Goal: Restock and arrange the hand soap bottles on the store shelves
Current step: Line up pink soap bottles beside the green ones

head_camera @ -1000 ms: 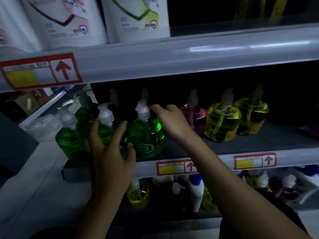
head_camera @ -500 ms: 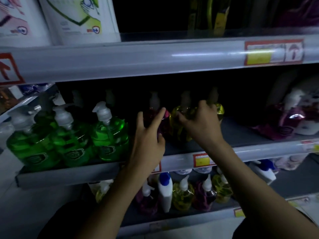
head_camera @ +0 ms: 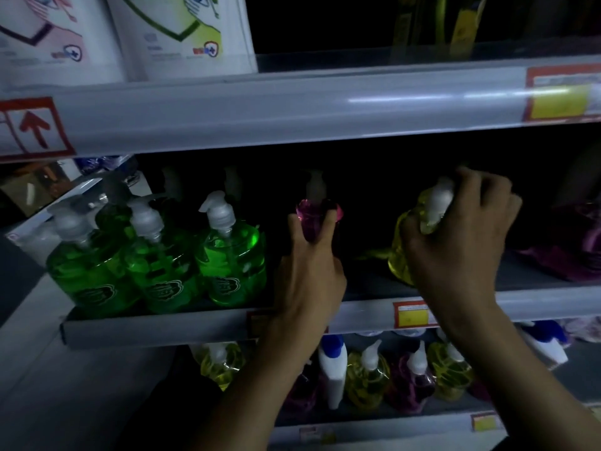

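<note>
- Lower shelf, nearest: yellow, purple and white pump bottles in a row.
- Left hand wrapped around the pink soap bottle, fingers clasping its body; bottle upright on the middle shelf.
- Right hand clenched on the yellow soap bottle at its pump and shoulder — bottle tilted, near the shelf front.
- Three green soap bottles stand left of the pink one.
- Behind — dark; more pumps faintly visible.
</note>
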